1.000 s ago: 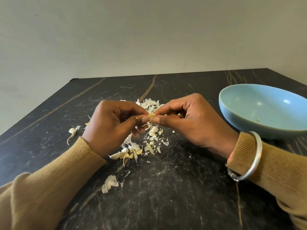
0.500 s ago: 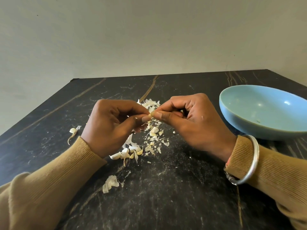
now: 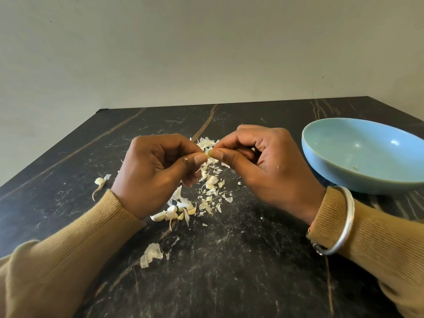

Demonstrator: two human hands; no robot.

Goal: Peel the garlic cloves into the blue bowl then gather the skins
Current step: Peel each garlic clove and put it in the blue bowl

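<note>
Garlic clove (image 3: 209, 154) sits between the two thumb tips, held over the bench (image 3: 241, 271). It is mostly hidden, so probably still part-skinned. Left hand (image 3: 158, 173) is curled and pinches the clove's left end. Right hand (image 3: 263, 171) is curled and pinches its right end.

Since a second ago the hands have barely shifted. The thumbs have closed tip to tip and less clove shows, so peeling is ongoing and there's no drop yet.

Skins (image 3: 211, 187) lie scattered under both hands, with more bits (image 3: 172, 213) by the left wrist. Blue bowl (image 3: 332, 180) is just right of the right hand and almost empty. Bare bench between them gives a short, clear path. The far bench edge is well beyond the hands.
</note>
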